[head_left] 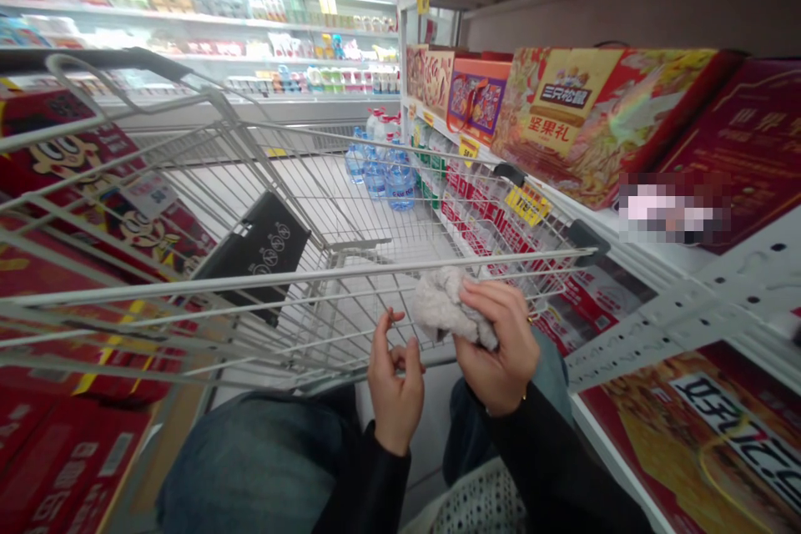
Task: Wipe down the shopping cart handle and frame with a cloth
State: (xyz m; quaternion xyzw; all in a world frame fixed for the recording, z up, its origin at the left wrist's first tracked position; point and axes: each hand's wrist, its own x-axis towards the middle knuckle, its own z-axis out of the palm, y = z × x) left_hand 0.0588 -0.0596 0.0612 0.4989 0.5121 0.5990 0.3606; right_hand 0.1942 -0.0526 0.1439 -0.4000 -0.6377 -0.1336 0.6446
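A crumpled light-grey cloth (pixel 438 300) is gripped in my right hand (pixel 501 338), its folds pressed against the wire side of the shopping cart (pixel 206 288), just below the top rail. Just left of the cloth, my left hand (pixel 395 388) is raised with nothing in it, its fingers loosely bent and apart. The cart lies across the view in front of my knees, and I see no goods in its basket. A black panel (pixel 266 254) with white symbols is fixed inside it.
Red cartons (pixel 68 450) are stacked along the left. Gift boxes (pixel 581 113) fill the right shelf, with plastic-wrapped bottle packs (pixel 476 213) below. Blue water bottles (pixel 399 179) stand on the floor beyond the cart, before a lit refrigerated case (pixel 206 21).
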